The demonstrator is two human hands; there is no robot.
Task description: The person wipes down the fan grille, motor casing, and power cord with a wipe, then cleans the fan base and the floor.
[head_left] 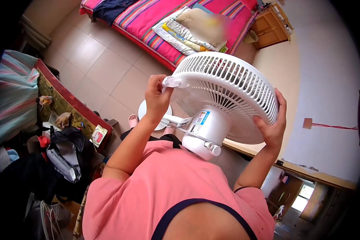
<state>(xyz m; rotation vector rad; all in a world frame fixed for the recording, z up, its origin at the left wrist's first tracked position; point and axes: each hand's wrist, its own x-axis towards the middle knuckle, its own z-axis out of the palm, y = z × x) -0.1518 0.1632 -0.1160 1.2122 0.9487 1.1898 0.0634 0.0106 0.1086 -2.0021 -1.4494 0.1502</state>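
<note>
A white standing fan [224,100] is right in front of my chest, its round slatted cage facing away and its motor housing with a blue and white label toward me. My left hand [157,94] is closed on a crumpled white cloth [175,82], which lies against the left edge of the cage. On the other side, my right hand [273,122] grips the cage rim, thumb on the back and fingers round the outer edge. The fan's round white base [143,109] shows on the floor, partly behind my left forearm.
Beyond the fan stands a bed [136,28] with a pink striped cover and folded bedding [188,30]. A wooden cabinet [268,26] is at the back right. At left, a sofa [68,88] holds a black bag [70,154] and clothes.
</note>
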